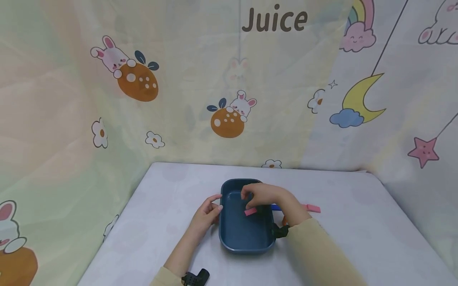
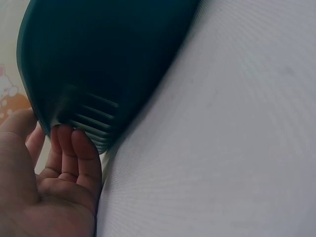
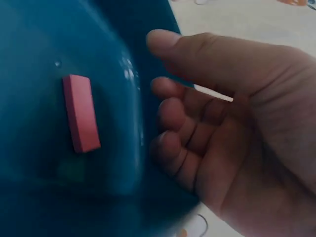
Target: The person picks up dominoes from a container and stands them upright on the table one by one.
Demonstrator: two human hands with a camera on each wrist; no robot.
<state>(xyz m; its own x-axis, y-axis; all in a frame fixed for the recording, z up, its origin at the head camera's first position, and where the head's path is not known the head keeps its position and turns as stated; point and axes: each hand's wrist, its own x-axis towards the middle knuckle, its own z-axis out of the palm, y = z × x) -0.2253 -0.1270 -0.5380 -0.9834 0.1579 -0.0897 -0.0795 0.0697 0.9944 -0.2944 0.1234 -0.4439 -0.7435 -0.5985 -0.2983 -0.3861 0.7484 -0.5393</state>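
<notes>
From the head view I see a dark blue tray (image 1: 247,238) at lower centre of the frame on the pale worktop (image 1: 161,198). My left hand (image 1: 206,212) rests against the tray's left wall, fingers fairly straight and touching the rim. My right hand (image 1: 262,195) hovers over the tray's upper half, fingers loosely curled, and a pink block (image 1: 250,211) shows just below them inside the tray; I cannot tell here whether the fingers touch it. A second pink block (image 1: 313,208) lies on the worktop to the right of the tray, with a blue piece (image 1: 274,207) just beside the right wrist.

In the left wrist view, the left hand (image 2: 54,182) sits lower left, its fingertips (image 2: 81,140) pressed to the tray's ribbed outer wall (image 2: 94,118).

In the right wrist view, the right hand (image 3: 222,128) fills the right side, fingers relaxed and holding nothing. The pink block (image 3: 81,112) lies flat on the tray floor (image 3: 34,74) at left, apart from the fingers.
</notes>
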